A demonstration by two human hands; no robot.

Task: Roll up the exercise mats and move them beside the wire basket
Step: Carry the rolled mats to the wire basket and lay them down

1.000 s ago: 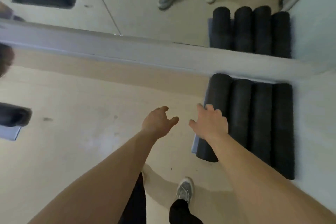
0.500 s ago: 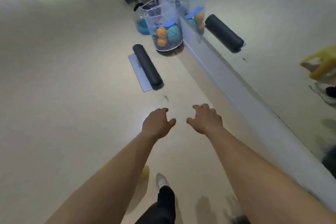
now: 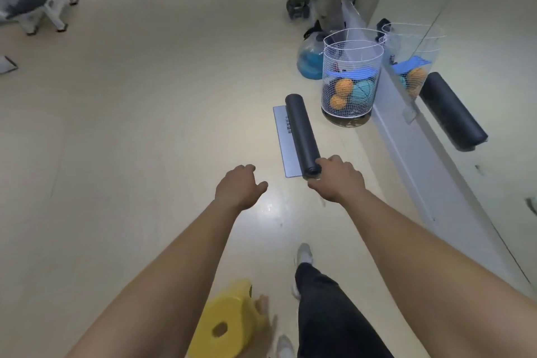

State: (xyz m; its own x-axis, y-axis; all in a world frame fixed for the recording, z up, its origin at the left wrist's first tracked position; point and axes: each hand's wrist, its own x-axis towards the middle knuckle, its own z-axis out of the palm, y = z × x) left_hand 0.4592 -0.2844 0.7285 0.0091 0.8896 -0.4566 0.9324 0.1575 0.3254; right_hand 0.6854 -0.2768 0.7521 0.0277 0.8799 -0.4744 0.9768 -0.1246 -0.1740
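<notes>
Two bare hands reach forward above the pale floor (image 3: pixel 145 131), holding nothing. The left hand (image 3: pixel 239 186) and right hand (image 3: pixel 338 179) both have loosely curled, slightly spread fingers (image 3: pixel 327 162). Just beyond the right fingers lies a black, mostly rolled foam exercise mat (image 3: pixel 300 132); whether they touch its near end I cannot tell. Farther past them, rightward, a white wire basket (image 3: pixel 350 81) stands near the mat.

Open floor (image 3: pixel 145 139) left of rolled mat (image 3: pixel 300 134); wire basket (image 3: pixel 350 81) and mirror wall (image 3: pixel 421 160) block right side.
</notes>
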